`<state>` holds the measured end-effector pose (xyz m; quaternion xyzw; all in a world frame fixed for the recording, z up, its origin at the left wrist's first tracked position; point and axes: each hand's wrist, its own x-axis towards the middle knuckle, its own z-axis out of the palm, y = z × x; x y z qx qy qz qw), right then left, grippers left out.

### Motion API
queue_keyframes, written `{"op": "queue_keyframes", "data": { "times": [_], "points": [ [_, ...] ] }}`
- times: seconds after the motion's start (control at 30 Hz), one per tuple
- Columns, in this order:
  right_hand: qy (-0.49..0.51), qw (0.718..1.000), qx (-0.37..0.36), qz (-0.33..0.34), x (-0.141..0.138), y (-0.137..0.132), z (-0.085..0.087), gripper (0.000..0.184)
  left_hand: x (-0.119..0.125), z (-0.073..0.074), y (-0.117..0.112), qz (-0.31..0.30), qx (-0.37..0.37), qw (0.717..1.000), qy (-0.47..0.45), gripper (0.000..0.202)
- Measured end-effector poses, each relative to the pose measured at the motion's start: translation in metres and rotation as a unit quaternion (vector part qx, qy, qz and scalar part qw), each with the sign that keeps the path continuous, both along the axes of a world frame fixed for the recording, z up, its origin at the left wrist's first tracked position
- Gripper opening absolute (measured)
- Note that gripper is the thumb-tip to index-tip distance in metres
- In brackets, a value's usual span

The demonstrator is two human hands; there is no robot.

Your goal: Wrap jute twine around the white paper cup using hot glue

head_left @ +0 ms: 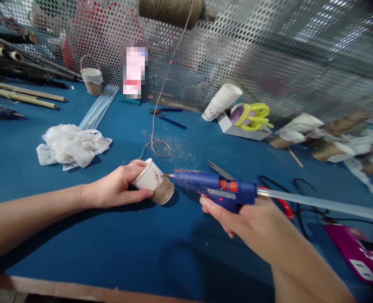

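My left hand (117, 187) is closed round a white paper cup (150, 176) lying on its side, its base end wound with brown twine (165, 190). A strand of twine (161, 94) runs from the cup up to a big spool (171, 10) at the top. My right hand (252, 216) grips a blue hot glue gun (216, 189) with an orange trigger part. Its nozzle touches the cup at the edge of the twine wrap. A clear glue stick (319, 203) sticks out of the gun's back to the right.
On the blue table (47, 176) lie crumpled white plastic (71, 145), scissors (219, 170), blue pliers (167, 115), stacked paper cups (221, 101), a twine-wrapped cup basket (92, 80), bamboo sticks (19, 94), black cables (300, 189) and a magenta device (353, 250). Perforated metal mesh (268, 54) closes the back.
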<state>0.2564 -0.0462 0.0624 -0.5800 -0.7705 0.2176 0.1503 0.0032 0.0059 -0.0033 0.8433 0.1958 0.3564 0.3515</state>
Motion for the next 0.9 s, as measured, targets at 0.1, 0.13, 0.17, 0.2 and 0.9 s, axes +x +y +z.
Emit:
{"op": "queue_keyframes", "data": {
  "times": [0.1, 0.13, 0.17, 0.2, 0.9],
  "points": [
    [-0.015, 1.0, 0.017, 0.014, 0.004, -0.003, -0.001, 0.039, 0.0, 0.0, 0.001, -0.001, 0.0, 1.0, 0.003, 0.004],
    [-0.016, 1.0, 0.018, 0.013, 0.005, -0.005, -0.002, 0.04, 0.0, 0.0, 0.001, 0.001, -0.002, 1.0, 0.005, 0.004],
    [-0.015, 1.0, 0.011, 0.012, 0.006, -0.007, -0.003, 0.041, 0.0, 0.0, 0.0, 0.004, -0.003, 1.0, 0.006, 0.003],
    [-0.011, 1.0, 0.005, 0.008, 0.006, -0.008, -0.003, 0.042, 0.0, 0.0, 0.0, 0.006, -0.005, 1.0, 0.008, 0.002],
    [0.065, 0.974, -0.032, -0.217, 0.025, 0.076, -0.015, 0.042, 0.002, 0.002, -0.001, 0.093, -0.013, 0.996, 0.016, 0.013]
  ]
}}
